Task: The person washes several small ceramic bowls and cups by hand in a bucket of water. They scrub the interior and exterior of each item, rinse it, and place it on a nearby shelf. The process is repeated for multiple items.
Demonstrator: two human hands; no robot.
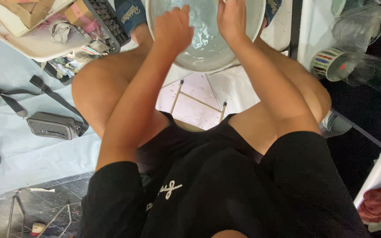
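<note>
A round white basin with water stands on the floor between my knees at the top of the head view. My left hand reaches over its left side, fingers curled, just above or in the water. My right hand is over the basin's right half, fingers bent down toward the water; its fingertips are cut off by the frame edge. Whether either hand holds something is hidden. I sit on a low stool in black shorts and a black shirt.
A grey pouch bag with a strap lies on a pale blue sheet at the left. A white tray and a black crate with scraps sit upper left. A striped mug and clear glasses lie at the right.
</note>
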